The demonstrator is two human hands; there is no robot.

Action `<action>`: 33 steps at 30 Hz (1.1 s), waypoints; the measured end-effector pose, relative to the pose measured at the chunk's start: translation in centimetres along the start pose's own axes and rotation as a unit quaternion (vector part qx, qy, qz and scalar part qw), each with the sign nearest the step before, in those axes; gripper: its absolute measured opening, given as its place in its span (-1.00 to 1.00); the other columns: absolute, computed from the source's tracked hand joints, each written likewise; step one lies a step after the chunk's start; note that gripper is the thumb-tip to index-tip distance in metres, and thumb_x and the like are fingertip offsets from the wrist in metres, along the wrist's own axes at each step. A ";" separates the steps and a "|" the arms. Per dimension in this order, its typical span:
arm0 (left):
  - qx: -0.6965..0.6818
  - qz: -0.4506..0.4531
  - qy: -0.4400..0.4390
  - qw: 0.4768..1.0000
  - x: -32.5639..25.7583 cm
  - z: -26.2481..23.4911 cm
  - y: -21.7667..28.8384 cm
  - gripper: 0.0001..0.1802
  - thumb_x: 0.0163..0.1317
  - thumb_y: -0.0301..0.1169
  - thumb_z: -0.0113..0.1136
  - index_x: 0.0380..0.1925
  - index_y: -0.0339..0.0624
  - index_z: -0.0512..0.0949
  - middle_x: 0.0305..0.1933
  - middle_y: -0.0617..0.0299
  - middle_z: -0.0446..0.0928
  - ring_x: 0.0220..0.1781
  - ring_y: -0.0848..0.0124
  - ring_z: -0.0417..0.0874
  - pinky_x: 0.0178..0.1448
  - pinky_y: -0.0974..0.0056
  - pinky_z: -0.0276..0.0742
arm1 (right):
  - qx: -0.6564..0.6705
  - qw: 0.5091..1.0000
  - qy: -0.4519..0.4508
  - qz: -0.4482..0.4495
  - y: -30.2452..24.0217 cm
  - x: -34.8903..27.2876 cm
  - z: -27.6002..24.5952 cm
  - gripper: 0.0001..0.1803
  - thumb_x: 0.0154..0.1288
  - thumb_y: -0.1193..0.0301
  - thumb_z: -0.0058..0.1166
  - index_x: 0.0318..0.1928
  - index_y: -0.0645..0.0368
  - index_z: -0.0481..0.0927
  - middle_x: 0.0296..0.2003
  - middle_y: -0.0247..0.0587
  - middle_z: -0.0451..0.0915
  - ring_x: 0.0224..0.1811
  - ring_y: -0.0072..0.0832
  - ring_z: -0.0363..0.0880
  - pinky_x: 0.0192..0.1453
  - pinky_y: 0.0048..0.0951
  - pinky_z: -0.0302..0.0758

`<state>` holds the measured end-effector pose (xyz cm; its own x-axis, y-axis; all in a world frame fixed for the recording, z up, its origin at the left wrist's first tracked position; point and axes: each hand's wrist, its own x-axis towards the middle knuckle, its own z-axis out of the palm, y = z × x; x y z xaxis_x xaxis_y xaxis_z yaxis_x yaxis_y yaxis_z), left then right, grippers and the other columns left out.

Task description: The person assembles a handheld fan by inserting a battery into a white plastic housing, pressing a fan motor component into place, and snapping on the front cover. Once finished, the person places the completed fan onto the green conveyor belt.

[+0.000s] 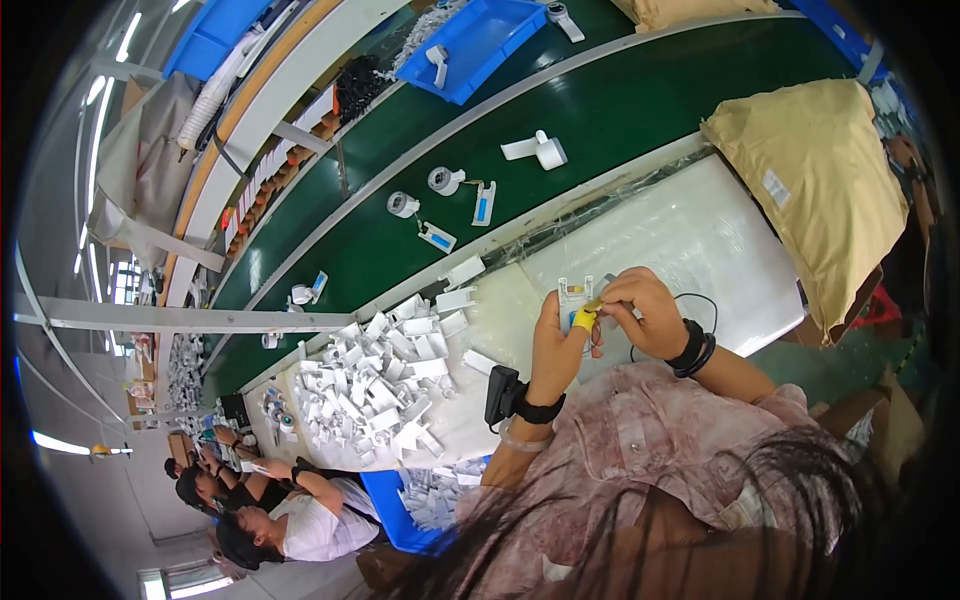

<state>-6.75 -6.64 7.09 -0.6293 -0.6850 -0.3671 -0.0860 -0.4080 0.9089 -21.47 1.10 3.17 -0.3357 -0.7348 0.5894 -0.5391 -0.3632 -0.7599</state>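
Observation:
Over the pale work surface, my left hand (pixel 556 345) is closed round a small white plastic housing (pixel 575 289) that has a bit of blue inside. Something yellow, like tape or a finger cover, wraps the left thumb. Close against the housing, my right hand (pixel 645 308) pinches with thumb and forefinger at a small yellowish piece, too small to name. A dark thin cable loops beside the right wrist. To the left of my hands lies a big heap of white plastic parts (pixel 375 390), with one loose white part (pixel 483 362) nearer my left hand.
Beyond the table runs a green conveyor belt (pixel 610 105) carrying several white handheld units (pixel 547 150) and a blue tray (pixel 475 45). A brown paper sack (pixel 815 190) stands at right. A blue bin (pixel 400 515) of white parts sits left of me. Other people (pixel 315 515) work at far left.

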 end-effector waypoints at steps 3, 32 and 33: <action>0.021 0.019 -0.014 0.999 -0.2 0.0 -0.3 -0.64 0.23 -0.65 -0.14 0.06 -0.25 0.29 -0.30 0.20 0.47 -0.44 0.52 0.48 -0.45 0.38 0.50 | -0.007 0.999 -0.032 -0.033 0.1 0.2 -0.4 -0.83 0.12 0.57 0.24 -0.24 0.17 0.58 -0.28 -0.21 0.62 -0.21 -0.27 0.59 -0.04 -0.30 0.45; 0.165 0.129 -0.058 0.976 -1.1 0.0 -1.7 -0.66 0.22 -0.65 -0.16 0.02 -0.30 0.29 -0.22 0.19 0.45 -0.35 0.48 0.49 -0.23 0.37 0.50 | -0.020 0.999 0.007 -0.041 0.2 -0.5 -0.5 -0.77 -0.03 0.57 0.36 -0.31 0.09 0.65 -0.32 -0.30 0.54 -0.19 -0.25 0.46 -0.03 -0.31 0.41; 0.165 0.128 -0.058 0.976 -1.0 0.1 -1.9 -0.66 0.22 -0.65 -0.16 0.02 -0.30 0.29 -0.22 0.19 0.45 -0.35 0.48 0.49 -0.23 0.37 0.50 | -0.020 0.999 0.006 -0.040 0.2 -0.5 -0.5 -0.77 -0.03 0.57 0.36 -0.31 0.09 0.65 -0.32 -0.30 0.54 -0.19 -0.25 0.46 -0.03 -0.31 0.41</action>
<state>-6.00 -5.14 5.79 -0.7439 -0.6588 -0.1120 -0.1462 -0.0031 0.9893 -21.78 1.63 2.84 -0.2994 -0.6968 0.6518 -0.5951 -0.3976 -0.6984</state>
